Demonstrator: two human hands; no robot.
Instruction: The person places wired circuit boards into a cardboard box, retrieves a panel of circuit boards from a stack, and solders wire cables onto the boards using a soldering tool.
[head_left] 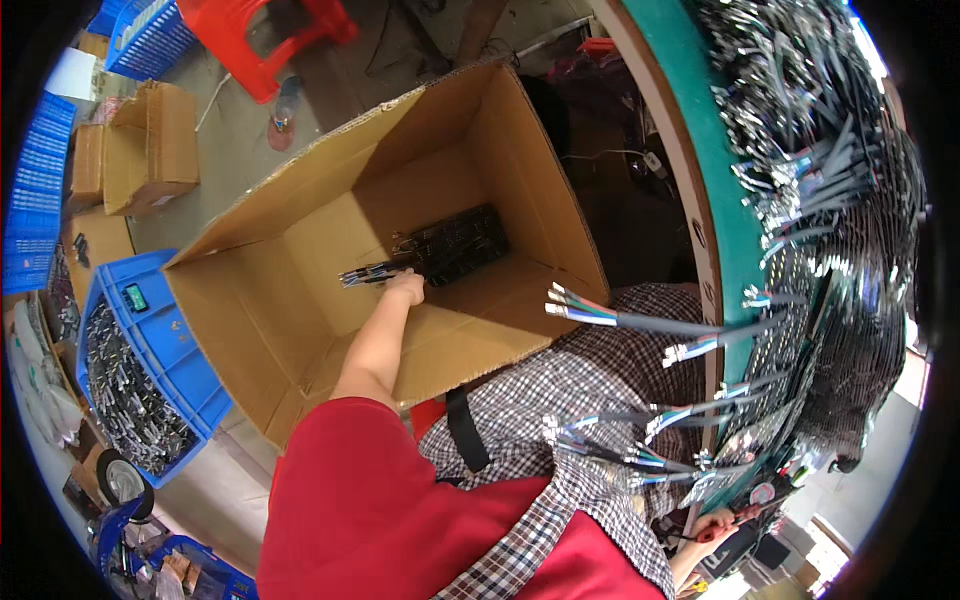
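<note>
My left hand [405, 287] reaches down into a large open cardboard box [240, 330]. Its fingers are closed round a bundle of dark cables [368, 274], whose coloured wire ends with metal tips point left. Beside it, on the box floor, lies a stack of black cables [465, 243]. My right hand [713, 524] is at the lower right, next to the green-topped table. Its fingers are curled, and what they hold is too small to make out. Several grey cables [660, 325] with stripped coloured wires stick out over the table edge near me.
The green table [690, 40] on the right bears a large heap of grey cables [800, 130]. A blue crate [150, 300] of small metal parts stands left of the box. Further off are a red plastic stool [240, 45], a small carton [165, 150] and blue baskets [35, 200].
</note>
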